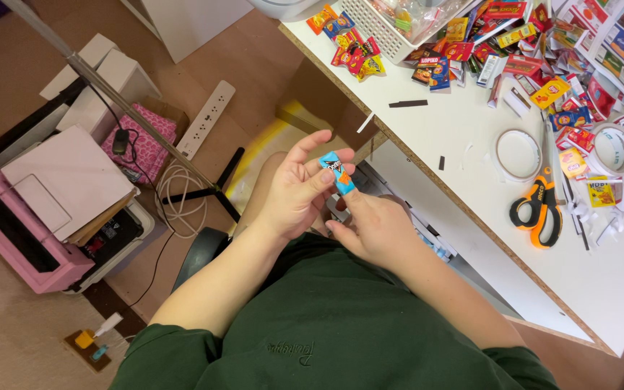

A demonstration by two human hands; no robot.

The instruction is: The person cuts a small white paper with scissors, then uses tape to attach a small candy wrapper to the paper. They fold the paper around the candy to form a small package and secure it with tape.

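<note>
**Op A:** From my feed, both hands are up over the lap, just off the near edge of the white table [471, 217]. The left hand [294, 191] and the right hand [373, 227] share one thing: a tiny blue packet [336, 172], a miniature snack bag by the look of it.

**Op B:** How's the grip?

**Op A:** The left hand has it pinched by thumb and forefinger near the top, other fingers fanned out. The right hand is curled, one fingertip pressed against the packet's lower end. So both are grasping the packet, neither released.

**Op B:** Which step would you call it?

**Op A:** My judgement: shaping or sealing the little bag, pressing its bottom edge. The next move, I'd guess, calls for a light, even squeeze, since the paper is small and would crease easily.

**Op B:** And the packet itself?

**Op A:** Blue with an orange patch, glossy, slightly tilted, longer than wide. Whether it's closed at both ends I can't tell.

**Op B:** What's about it?

**Op A:** On the table, well apart from the packet: orange-handled scissors [539, 209], two tape rolls [518, 154], a heap of similar mini packets [471, 54] beside a white basket [380, 29], and printed cut sheets [615, 43] at the far corner.
</note>
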